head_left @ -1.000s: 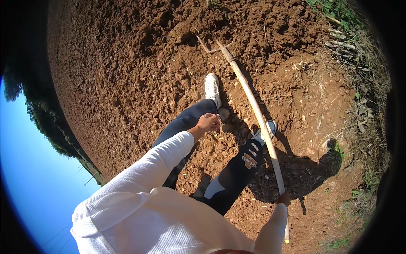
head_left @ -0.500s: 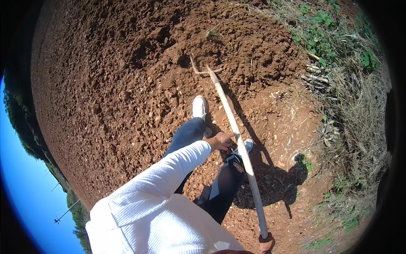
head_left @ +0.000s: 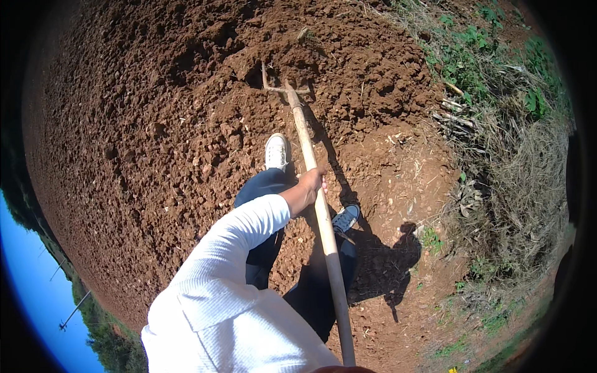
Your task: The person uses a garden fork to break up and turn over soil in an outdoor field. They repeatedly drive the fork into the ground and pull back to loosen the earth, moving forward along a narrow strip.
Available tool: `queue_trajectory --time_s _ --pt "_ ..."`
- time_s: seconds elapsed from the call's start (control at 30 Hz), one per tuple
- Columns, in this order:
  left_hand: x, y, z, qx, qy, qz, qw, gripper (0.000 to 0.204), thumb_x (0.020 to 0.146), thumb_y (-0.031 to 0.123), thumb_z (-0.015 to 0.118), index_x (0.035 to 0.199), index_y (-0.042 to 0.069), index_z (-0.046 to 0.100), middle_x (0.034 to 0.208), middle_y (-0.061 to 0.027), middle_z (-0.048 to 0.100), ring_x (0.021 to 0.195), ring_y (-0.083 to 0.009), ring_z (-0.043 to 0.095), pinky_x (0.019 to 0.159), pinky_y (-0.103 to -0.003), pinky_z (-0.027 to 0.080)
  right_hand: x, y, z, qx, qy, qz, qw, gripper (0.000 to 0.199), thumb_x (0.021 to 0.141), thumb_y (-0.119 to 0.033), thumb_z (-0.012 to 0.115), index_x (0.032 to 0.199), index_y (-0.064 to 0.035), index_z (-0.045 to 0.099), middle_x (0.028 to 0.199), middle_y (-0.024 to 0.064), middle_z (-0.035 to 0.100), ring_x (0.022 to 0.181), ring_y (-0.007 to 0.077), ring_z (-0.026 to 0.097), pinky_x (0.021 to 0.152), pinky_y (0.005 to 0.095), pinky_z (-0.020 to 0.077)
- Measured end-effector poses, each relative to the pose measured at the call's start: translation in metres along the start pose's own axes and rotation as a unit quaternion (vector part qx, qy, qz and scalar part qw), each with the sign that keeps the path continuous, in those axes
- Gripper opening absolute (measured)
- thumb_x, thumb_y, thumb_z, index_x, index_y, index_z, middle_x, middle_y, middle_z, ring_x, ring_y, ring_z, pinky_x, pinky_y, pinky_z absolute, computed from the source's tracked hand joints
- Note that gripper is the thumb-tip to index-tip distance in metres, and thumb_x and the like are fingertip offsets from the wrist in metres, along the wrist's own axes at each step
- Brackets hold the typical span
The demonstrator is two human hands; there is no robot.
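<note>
A long-handled pronged hoe (head_left: 322,217) slants across the middle, from the broken soil down to the lower edge of the view. My left hand (head_left: 305,190) is closed round its pale wooden handle about halfway along. The rusty metal head (head_left: 283,89) rests at the dug soil; one prong stands up on its left side, while the tips of the others are hard to make out. The handle's near end runs out of view at the bottom, and my right hand is not visible there.
Clumpy red-brown soil (head_left: 149,155) spreads ahead and left. My white shoes (head_left: 276,152) stand on either side of the handle. Dry grass and green weeds (head_left: 522,180) line the right side, with cut stalks (head_left: 457,112) lying there. My shadow (head_left: 385,267) falls to the right.
My left hand has gone farther up the handle toward the metal head and now wraps round it. The right hand has dropped out of view. The whole scene has shifted slightly left.
</note>
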State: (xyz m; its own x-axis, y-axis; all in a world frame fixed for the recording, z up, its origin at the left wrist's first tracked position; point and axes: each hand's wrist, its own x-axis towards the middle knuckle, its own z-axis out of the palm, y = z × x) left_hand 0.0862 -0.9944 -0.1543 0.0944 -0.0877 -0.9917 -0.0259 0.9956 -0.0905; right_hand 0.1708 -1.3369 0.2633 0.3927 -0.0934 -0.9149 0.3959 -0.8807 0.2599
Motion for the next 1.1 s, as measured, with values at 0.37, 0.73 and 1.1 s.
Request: queue_trajectory --time_s 0.37,0.73,1.1 --pt "-0.019 -0.003 0.001 -0.033 0.026 0.052 0.998 0.011 0.073 0.003 0.054 0.07 0.002 0.043 0.055 -0.0072 0.043 0.04 -0.0178 0.043 0.038 -0.033 0.041 0.011 0.036 0.035 -0.054 0.01 0.031 0.998 0.022 0.078 -0.038 0.059 0.077 -0.0154 0.059 0.06 0.0053 0.058 0.059 0.0229 0.059 0.054 0.0372 0.046" --pt "-0.02 0.013 0.033 -0.005 0.021 0.109 0.994 0.011 0.076 0.002 0.053 0.072 0.002 0.043 0.055 -0.0081 0.045 0.041 -0.0192 0.048 0.037 -0.033 0.045 0.002 0.07 0.039 -0.151 0.014 0.052 0.987 0.025 0.077 -0.04 0.058 0.073 -0.0156 0.059 0.056 0.007 0.059 0.055 0.0272 0.061 0.049 0.0406 0.0475" --pt "-0.124 -0.052 0.022 -0.04 0.051 0.025 0.998 0.019 0.075 0.002 0.056 0.085 0.003 0.04 0.058 -0.0064 0.046 0.04 -0.0176 0.048 0.035 -0.031 0.043 -0.065 0.193 0.048 0.452 -0.028 0.375 0.809 0.02 0.082 -0.024 0.058 0.091 -0.0068 0.063 0.061 0.0015 0.054 0.057 0.0124 0.051 0.051 0.0319 0.0452"
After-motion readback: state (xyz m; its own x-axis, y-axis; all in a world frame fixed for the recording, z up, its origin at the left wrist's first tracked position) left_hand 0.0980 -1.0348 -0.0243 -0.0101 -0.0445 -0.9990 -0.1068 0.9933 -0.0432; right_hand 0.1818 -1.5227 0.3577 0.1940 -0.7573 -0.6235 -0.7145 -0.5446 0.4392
